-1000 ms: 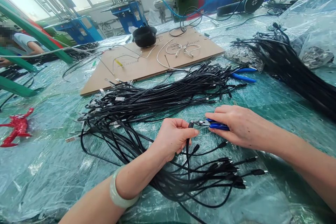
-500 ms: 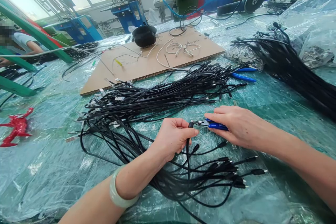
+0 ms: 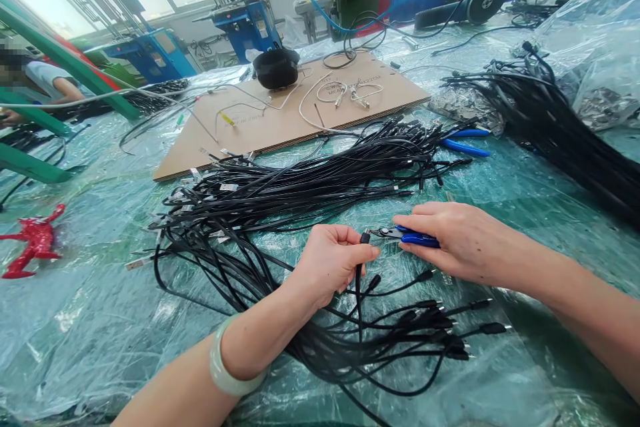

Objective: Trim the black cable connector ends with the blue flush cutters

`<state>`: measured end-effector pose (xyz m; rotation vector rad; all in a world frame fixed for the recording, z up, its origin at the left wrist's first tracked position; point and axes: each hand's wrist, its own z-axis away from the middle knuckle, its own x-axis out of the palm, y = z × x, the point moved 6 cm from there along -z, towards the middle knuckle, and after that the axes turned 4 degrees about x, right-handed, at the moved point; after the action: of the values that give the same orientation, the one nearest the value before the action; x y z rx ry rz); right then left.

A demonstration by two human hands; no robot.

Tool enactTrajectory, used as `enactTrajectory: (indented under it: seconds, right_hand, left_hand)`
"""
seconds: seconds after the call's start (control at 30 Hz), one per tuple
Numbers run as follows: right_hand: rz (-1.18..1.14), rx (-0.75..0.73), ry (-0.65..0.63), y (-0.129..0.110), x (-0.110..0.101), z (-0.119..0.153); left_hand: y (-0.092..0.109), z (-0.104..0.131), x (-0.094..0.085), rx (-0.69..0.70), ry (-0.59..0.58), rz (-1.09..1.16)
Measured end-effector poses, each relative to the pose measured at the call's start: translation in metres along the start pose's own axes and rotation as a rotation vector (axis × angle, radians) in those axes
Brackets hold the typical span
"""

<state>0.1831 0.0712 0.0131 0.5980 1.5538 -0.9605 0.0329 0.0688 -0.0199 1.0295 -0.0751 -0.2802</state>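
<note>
Between thumb and fingers, my left hand point(image 3: 333, 260) pinches a black cable point(image 3: 359, 290) just below its plug, which points up. My right hand point(image 3: 455, 240) is wrapped round the blue handles of small wire cutters point(image 3: 420, 239). Their jaws reach left to the plug's tip; whether they touch it I cannot tell. Below my hands lies a loose bunch of black cables point(image 3: 340, 347), plug ends to the right. Behind them is a thicker bundle of black cables point(image 3: 300, 180) with silver connectors at its left end.
Blue-handled pliers point(image 3: 467, 143) lie by the bundle's right end. More black cables point(image 3: 565, 127) lie at right. Cardboard point(image 3: 285, 123) holds a black bowl point(image 3: 276, 69) and white cables point(image 3: 350, 95). A red figure point(image 3: 35, 240) lies left. A person point(image 3: 47, 80) sits behind green bars point(image 3: 30, 163).
My right hand and the wire cutters have shifted slightly to the right. My left hand keeps its pinch on the cable, nearly unmoved.
</note>
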Motion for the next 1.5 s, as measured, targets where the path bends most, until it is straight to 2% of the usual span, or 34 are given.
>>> enactTrajectory:
  seconds: [0.4,0.97,1.2,1.5]
  right_hand:
    - [0.045,-0.024,0.056,-0.0042,0.0011,0.0002]
    - [-0.047,0.025,-0.070,-0.0002,0.0048,-0.0019]
    - [-0.015,0.007,-0.006,-0.0010,0.0017,0.0009]
    - [0.048,0.009,0.008,-0.0038,0.0029,0.0005]
  left_hand:
    - [0.0013,0.0002,0.0007,0.018,0.014,-0.028]
    - [-0.0008,0.0002,0.0004,-0.004,0.002,-0.011]
    - [-0.0013,-0.0007,0.0003,0.003,-0.004,-0.006]
    - [-0.0006,0.0001,0.0009,0.003,0.018,-0.034]
